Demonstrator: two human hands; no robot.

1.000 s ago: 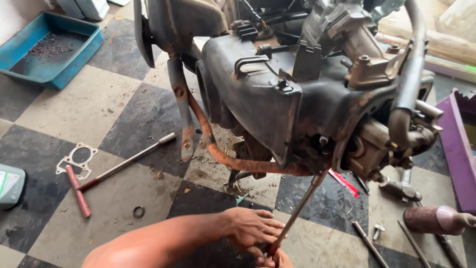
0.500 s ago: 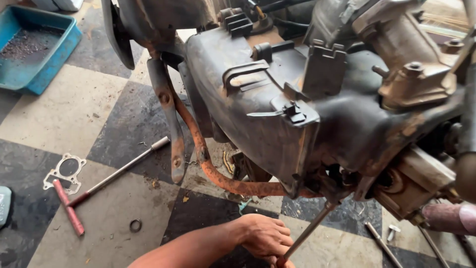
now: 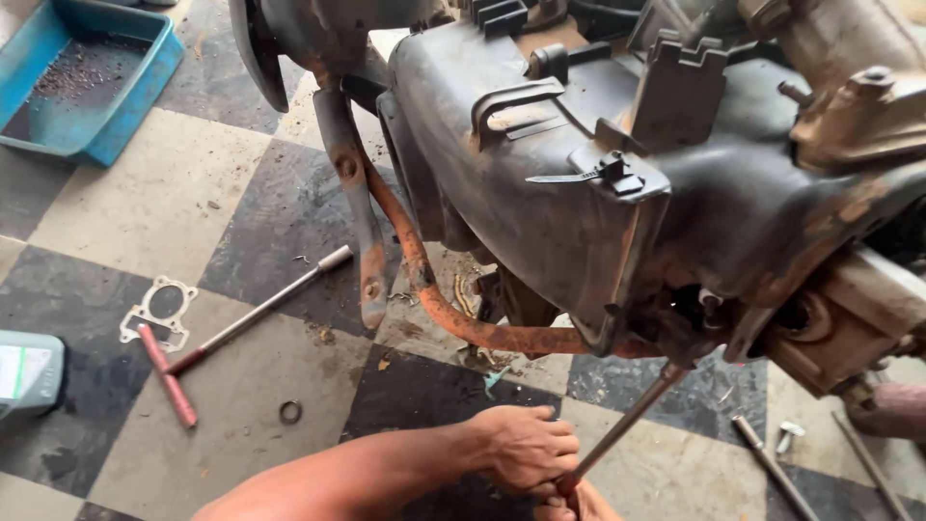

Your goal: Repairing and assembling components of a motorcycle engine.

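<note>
A dirty dark motorcycle body and engine hangs over the checkered floor, with a rusty orange frame tube curving beneath it. A long metal wrench shaft slants from the engine's underside down to my hands. My left hand is closed around its lower end. Just below it, at the frame's bottom edge, my right hand shows only in part and also touches the tool's handle.
On the floor to the left lie a T-handle wrench with a red grip, a flat gasket and a small ring. A blue tray sits far left, a grey container at the left edge, loose rods to the right.
The view has moved closer to the engine's underside. Both hands stay on the lower end of the slanted wrench, shifted slightly right in the picture.
</note>
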